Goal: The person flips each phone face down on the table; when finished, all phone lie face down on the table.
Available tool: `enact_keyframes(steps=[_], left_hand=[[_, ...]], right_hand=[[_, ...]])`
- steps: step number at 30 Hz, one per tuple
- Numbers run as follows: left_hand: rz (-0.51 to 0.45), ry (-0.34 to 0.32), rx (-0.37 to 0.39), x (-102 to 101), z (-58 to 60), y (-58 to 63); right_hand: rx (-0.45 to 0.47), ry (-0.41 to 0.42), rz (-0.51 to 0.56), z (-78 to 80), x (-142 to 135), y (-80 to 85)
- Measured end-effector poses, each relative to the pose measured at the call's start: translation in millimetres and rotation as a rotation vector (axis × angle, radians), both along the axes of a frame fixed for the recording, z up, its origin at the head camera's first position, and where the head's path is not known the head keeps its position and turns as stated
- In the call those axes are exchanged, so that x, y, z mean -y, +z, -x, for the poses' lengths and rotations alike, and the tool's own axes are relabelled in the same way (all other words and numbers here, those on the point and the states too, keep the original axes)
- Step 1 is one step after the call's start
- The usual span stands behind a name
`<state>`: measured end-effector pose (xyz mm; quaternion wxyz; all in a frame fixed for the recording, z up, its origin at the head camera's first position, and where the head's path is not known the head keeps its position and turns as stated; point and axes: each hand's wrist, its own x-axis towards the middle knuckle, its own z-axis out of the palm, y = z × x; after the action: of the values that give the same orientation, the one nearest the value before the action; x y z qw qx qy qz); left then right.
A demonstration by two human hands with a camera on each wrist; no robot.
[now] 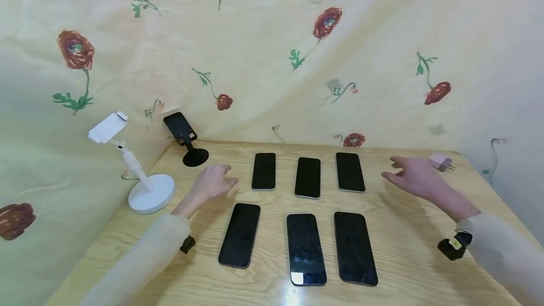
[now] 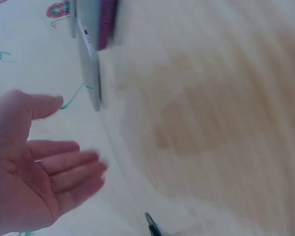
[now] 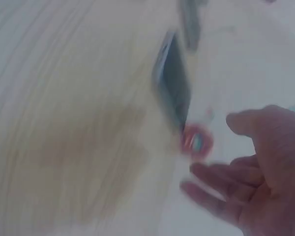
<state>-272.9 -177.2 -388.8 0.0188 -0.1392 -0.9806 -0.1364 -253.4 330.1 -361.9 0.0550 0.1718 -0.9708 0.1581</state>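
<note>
My left hand (image 1: 214, 181) hovers over the table's left side, fingers loose and holding nothing. The phone nearest it is the back-left one (image 1: 264, 171); a front-left phone (image 1: 240, 235) lies closer to me. My right hand (image 1: 416, 178) is also raised and holds nothing, between the back-right phone (image 1: 350, 172) and a pale plug-in charger (image 1: 440, 161). Dark-screened phones lie face up in two rows of three, including the back-middle (image 1: 308, 177), front-middle (image 1: 306, 249) and front-right (image 1: 355, 248) ones. Motion blurs the phone (image 3: 172, 81) in the right wrist view.
A white phone stand (image 1: 152, 193) with a round base is at the far left. Behind it a black stand (image 1: 196, 157) stands in the back-left corner. Flower-printed cloth (image 1: 255, 51) hangs along the back and sides of the wooden table (image 1: 272, 202).
</note>
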Motion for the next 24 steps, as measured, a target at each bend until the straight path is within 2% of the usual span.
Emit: enact_keyframes(steps=[2,5,9,12,17,24], left_hand=[[-0.030,0.001,0.026,-4,4.9,2.2],[-0.064,-0.035,0.095,-10,14.8,1.3],[-0.101,-0.106,0.157,-17,26.5,-4.0],[-0.083,-0.156,0.170,-22,32.8,-9.7],[-0.049,-0.208,0.159,-34,39.0,-14.6],[-0.017,-0.238,0.168,-47,40.8,-16.5]], right_hand=[[0.025,0.050,0.129,5.0,23,3.0],[0.117,0.121,0.288,15.1,67,7.6],[0.249,0.230,0.409,36.1,124,5.9],[0.377,0.269,0.475,54.8,161,0.7],[0.528,0.236,0.534,84.2,207,-2.9],[0.691,0.121,0.590,111.1,243,-15.0]])
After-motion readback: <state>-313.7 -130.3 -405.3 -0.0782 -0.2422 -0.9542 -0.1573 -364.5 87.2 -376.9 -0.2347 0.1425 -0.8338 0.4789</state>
